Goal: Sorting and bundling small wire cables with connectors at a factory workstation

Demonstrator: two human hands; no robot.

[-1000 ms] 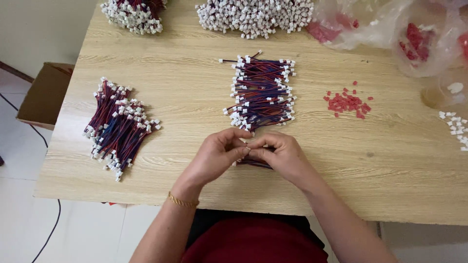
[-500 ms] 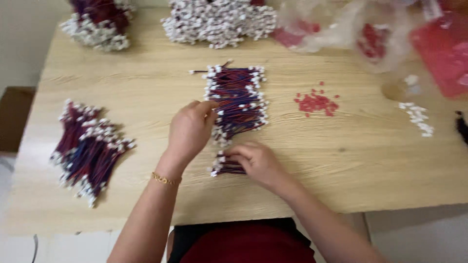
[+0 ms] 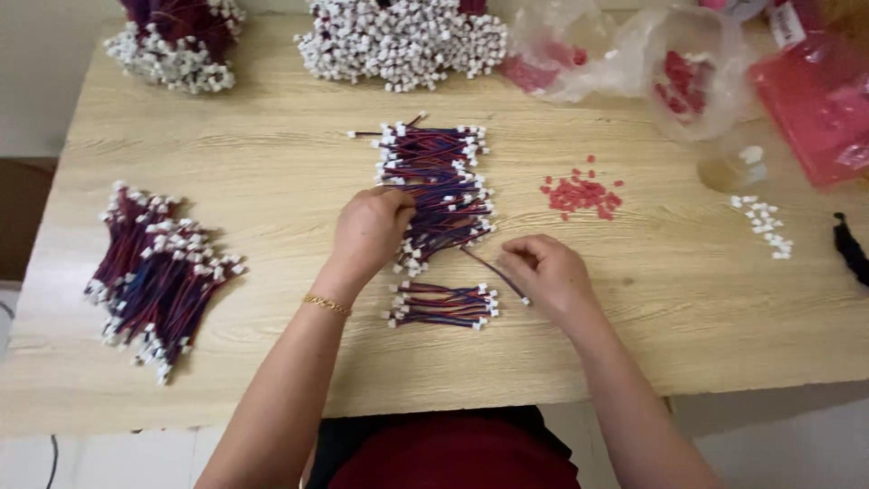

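While I sort: left hand point(image 3: 369, 231) fingers curled on the wire pile point(image 3: 439, 186), mid-table.
Right hand point(image 3: 546, 272): fingers pinched on one wire point(image 3: 489, 265).
Handling: light, limp; grip near connectors.

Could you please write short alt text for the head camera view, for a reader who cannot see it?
A person's left hand rests on a pile of short red and blue wires on a wooden table, while the right hand pulls one wire from it. A small bundle lies between the hands, a bigger heap to the left, red bits to the right.
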